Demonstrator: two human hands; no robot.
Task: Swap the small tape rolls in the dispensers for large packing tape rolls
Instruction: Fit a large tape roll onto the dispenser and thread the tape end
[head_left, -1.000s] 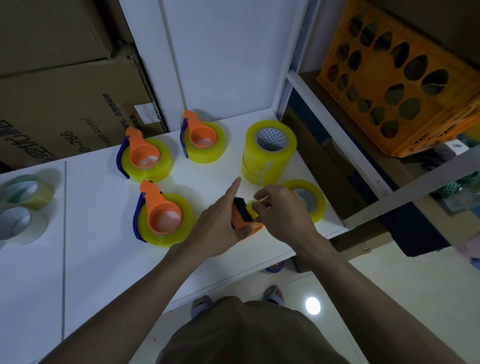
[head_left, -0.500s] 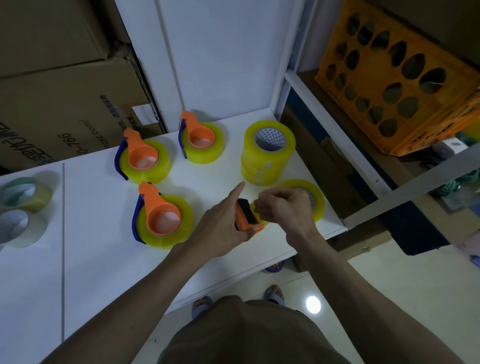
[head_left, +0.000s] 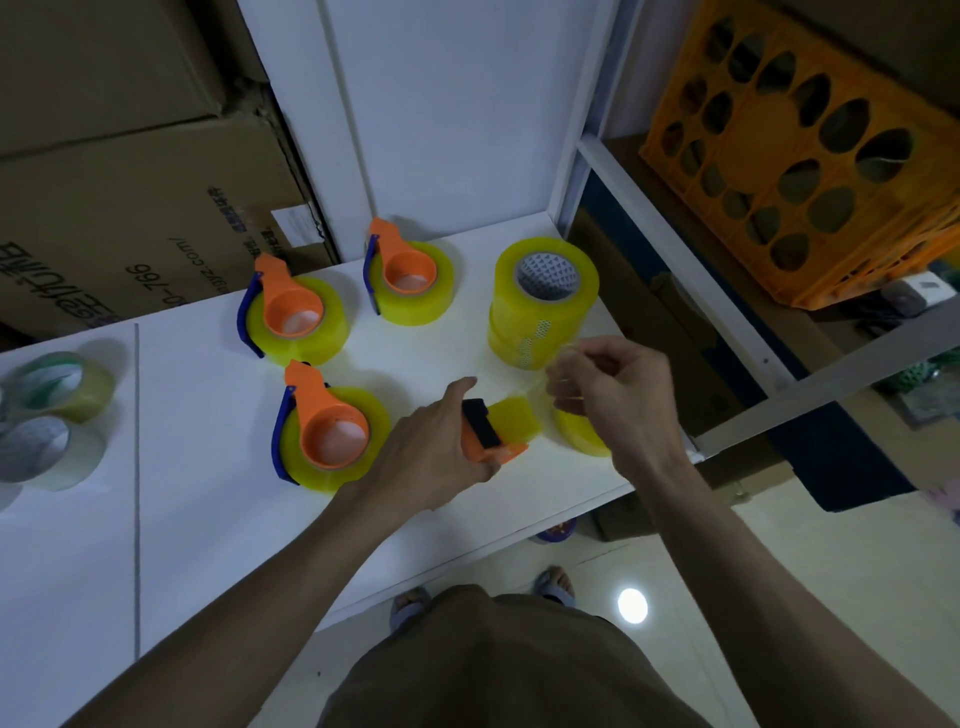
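My left hand (head_left: 436, 452) grips an orange tape dispenser (head_left: 485, 441) with a dark blade guard, held just above the white table (head_left: 208, 519). A yellow tape roll (head_left: 517, 421) sits in that dispenser. My right hand (head_left: 613, 389) is to its right, fingers curled, pinching a thin clear tape end (head_left: 558, 371) drawn from the roll. A flat yellow roll (head_left: 579, 434) lies on the table, mostly hidden under my right hand. A stack of large yellow rolls (head_left: 540, 306) stands behind it.
Three orange dispensers with large yellow rolls in them lie on the table (head_left: 296, 317) (head_left: 410, 280) (head_left: 327, 431). Two small rolls (head_left: 57, 384) (head_left: 41, 452) sit at the far left. The table edge runs close below my hands. An orange crate (head_left: 810, 171) sits on the right shelf.
My right hand has moved up and to the right, away from the dispenser, drawing tape out with it. My left hand still holds the dispenser in nearly the same spot.
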